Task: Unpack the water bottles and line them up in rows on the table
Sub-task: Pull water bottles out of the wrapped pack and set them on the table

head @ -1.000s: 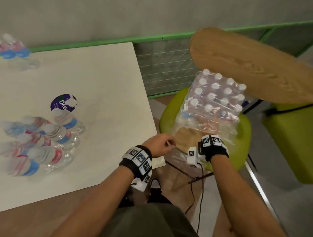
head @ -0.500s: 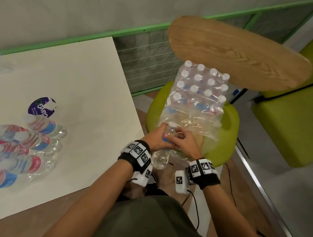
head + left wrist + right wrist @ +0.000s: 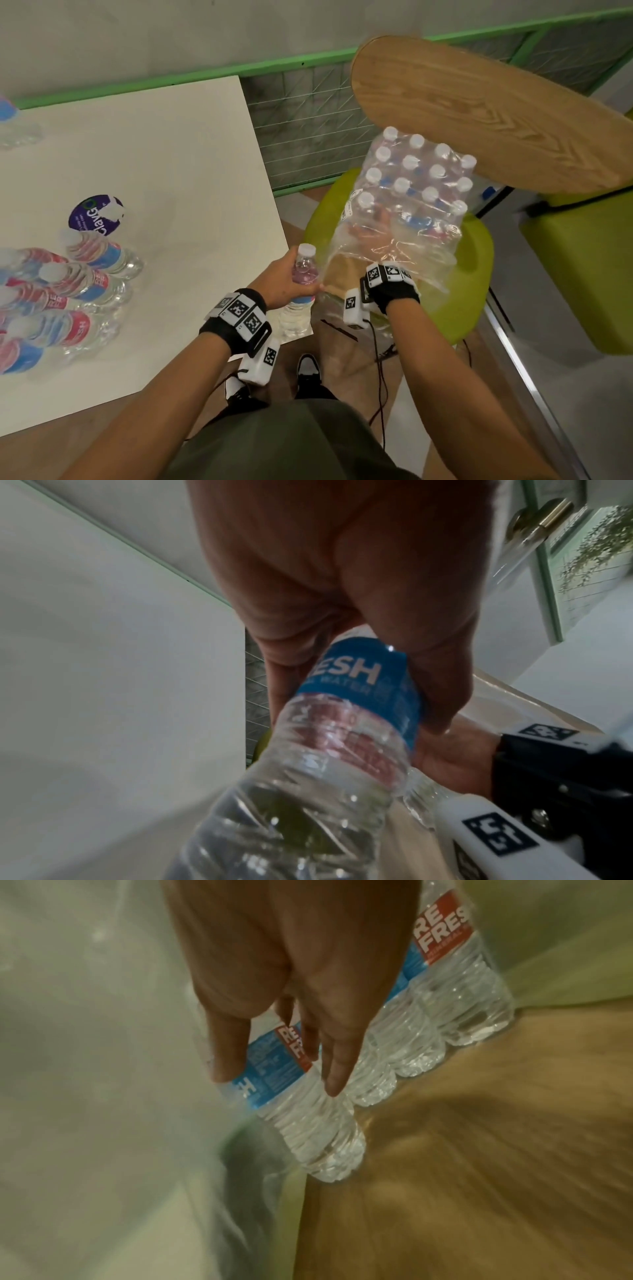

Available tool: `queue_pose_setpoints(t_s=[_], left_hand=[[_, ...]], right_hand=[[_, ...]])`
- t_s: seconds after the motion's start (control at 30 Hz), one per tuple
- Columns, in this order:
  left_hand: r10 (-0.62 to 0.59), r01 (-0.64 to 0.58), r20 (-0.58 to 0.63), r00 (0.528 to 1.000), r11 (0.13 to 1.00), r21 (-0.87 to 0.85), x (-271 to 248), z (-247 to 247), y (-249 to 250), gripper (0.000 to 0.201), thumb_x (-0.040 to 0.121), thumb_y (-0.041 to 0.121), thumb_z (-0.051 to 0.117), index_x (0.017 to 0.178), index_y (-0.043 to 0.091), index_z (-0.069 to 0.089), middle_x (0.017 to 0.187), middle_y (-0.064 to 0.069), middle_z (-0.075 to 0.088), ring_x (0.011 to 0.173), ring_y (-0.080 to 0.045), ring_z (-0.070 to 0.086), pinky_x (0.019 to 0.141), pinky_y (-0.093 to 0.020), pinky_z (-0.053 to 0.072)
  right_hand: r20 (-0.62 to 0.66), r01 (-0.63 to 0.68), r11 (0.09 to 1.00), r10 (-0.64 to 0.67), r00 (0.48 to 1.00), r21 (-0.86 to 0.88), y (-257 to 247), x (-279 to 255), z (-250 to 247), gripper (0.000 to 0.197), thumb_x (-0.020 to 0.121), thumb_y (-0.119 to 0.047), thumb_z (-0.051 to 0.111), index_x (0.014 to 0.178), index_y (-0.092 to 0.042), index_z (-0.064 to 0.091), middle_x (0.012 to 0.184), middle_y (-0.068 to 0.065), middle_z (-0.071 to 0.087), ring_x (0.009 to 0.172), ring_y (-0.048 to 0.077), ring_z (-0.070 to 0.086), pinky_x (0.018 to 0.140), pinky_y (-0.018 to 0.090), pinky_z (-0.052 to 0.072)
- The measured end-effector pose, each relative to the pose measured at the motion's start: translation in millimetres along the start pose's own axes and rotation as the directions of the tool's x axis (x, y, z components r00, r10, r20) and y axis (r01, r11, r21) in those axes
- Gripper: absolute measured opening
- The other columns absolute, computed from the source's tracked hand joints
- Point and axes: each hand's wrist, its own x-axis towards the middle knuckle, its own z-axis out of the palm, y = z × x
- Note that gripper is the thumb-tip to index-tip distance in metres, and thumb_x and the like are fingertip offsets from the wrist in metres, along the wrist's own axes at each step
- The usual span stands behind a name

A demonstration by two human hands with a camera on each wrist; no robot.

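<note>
A shrink-wrapped pack of water bottles stands on a green chair, its near end torn open. My left hand grips one loose bottle upright by its blue label, just off the table's right edge; the left wrist view shows the fingers of this left hand curled round that bottle. My right hand is inside the wrap. In the right wrist view my right hand has straight fingers, with thumb and forefinger touching either side of the nearest packed bottle.
Several bottles stand grouped at the left of the white table, beside a purple sticker; more bottles sit at the far left. The chair's wooden back overhangs the pack. Cables hang by my legs.
Half a second ago both hands met on a bottle at the pack's opening. Now the left hand alone holds it, nearer the table, and the right hand has gone back into the wrap.
</note>
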Motion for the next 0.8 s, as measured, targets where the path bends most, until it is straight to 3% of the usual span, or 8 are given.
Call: queue_pose_setpoints(t_s=[0.17, 0.23, 0.3, 0.37, 0.4, 0.53, 0.67, 0.8], left_hand=[[-0.002, 0.001, -0.019, 1.0, 1.0, -0.031, -6, -3, -9, 0.067, 0.076, 0.028, 0.076, 0.13, 0.019, 0.037, 0.111, 0.006, 0.057, 0.098, -0.009, 0.056, 0.079, -0.011, 0.039], [0.002, -0.003, -0.042, 0.999, 0.999, -0.039, -7, -5, -13, 0.062, 0.076, 0.029, 0.076, 0.125, 0.02, 0.038, 0.11, 0.005, 0.057, 0.098, -0.01, 0.057, 0.076, -0.009, 0.037], [0.003, -0.006, -0.058, 0.998, 0.999, -0.051, -8, -7, -18, 0.057, 0.076, 0.029, 0.075, 0.12, 0.021, 0.04, 0.11, 0.003, 0.059, 0.098, -0.012, 0.058, 0.076, -0.011, 0.038], [0.002, -0.006, -0.063, 0.998, 0.998, -0.058, -8, -11, -21, 0.054, 0.076, 0.028, 0.076, 0.116, 0.023, 0.039, 0.108, 0.002, 0.059, 0.096, -0.013, 0.058, 0.075, -0.01, 0.039], [0.006, -0.009, -0.069, 0.998, 0.998, -0.057, -8, -14, -23, 0.053, 0.076, 0.028, 0.076, 0.114, 0.023, 0.039, 0.107, 0.002, 0.059, 0.095, -0.013, 0.058, 0.074, -0.009, 0.039], [0.01, -0.019, -0.125, 0.992, 0.997, -0.073, -15, -25, -33, 0.052, 0.075, 0.027, 0.076, 0.113, 0.024, 0.04, 0.108, -0.001, 0.057, 0.095, -0.014, 0.058, 0.078, -0.016, 0.041], [-0.03, 0.007, -0.245, 0.969, 0.996, -0.092, -35, -45, -58, 0.055, 0.07, 0.033, 0.078, 0.109, 0.028, 0.041, 0.11, -0.008, 0.053, 0.097, -0.02, 0.057, 0.086, -0.028, 0.047], [-0.077, 0.028, -0.397, 0.914, 0.992, -0.127, -75, -70, -87, 0.057, 0.069, 0.024, 0.081, 0.114, 0.024, 0.046, 0.111, -0.006, 0.055, 0.1, -0.019, 0.055, 0.091, -0.034, 0.046]], right_hand=[[-0.018, -0.042, 0.997, 0.043, 0.999, 0.07, 3, -15, 5, 0.026, 0.088, -0.014, 0.051, 0.111, -0.009, 0.063, 0.12, 0.013, 0.062, 0.108, 0.027, 0.058, 0.084, 0.028, 0.046], [-0.09, -0.051, 0.963, 0.077, 0.993, 0.266, 8, -19, 11, 0.033, 0.09, -0.018, 0.053, 0.121, -0.013, 0.058, 0.123, 0.009, 0.06, 0.106, 0.028, 0.058, 0.085, 0.031, 0.046], [-0.072, -0.105, 0.789, 0.186, 0.98, 0.606, 11, -17, 14, 0.043, 0.087, -0.024, 0.063, 0.128, -0.014, 0.053, 0.126, 0.01, 0.058, 0.103, 0.028, 0.058, 0.084, 0.033, 0.047], [0.02, -0.192, 0.478, 0.341, 0.94, 0.857, 12, -13, 20, 0.041, 0.077, -0.036, 0.073, 0.11, -0.014, 0.062, 0.114, 0.011, 0.065, 0.089, 0.023, 0.061, 0.078, 0.032, 0.049], [0.037, -0.187, 0.433, 0.332, 0.942, 0.882, 14, -12, 25, 0.038, 0.073, -0.037, 0.077, 0.101, -0.015, 0.062, 0.108, 0.011, 0.068, 0.084, 0.021, 0.063, 0.074, 0.033, 0.051], [0.152, -0.17, 0.611, 0.081, 0.985, 0.773, 12, -27, 46, 0.046, 0.068, -0.021, 0.082, 0.101, -0.018, 0.05, 0.099, 0.006, 0.065, 0.083, 0.02, 0.065, 0.066, 0.032, 0.053], [0.228, -0.002, 0.768, -0.188, 0.955, 0.64, -30, -28, 66, 0.062, 0.051, -0.026, 0.088, 0.101, -0.025, 0.052, 0.099, 0.002, 0.066, 0.092, 0.019, 0.065, 0.088, 0.042, 0.053], [0.161, 0.139, 0.714, -0.335, 0.929, 0.686, -97, -15, 81, 0.065, 0.045, -0.029, 0.088, 0.099, -0.029, 0.051, 0.102, 0.001, 0.067, 0.097, 0.017, 0.065, 0.091, 0.045, 0.051]])
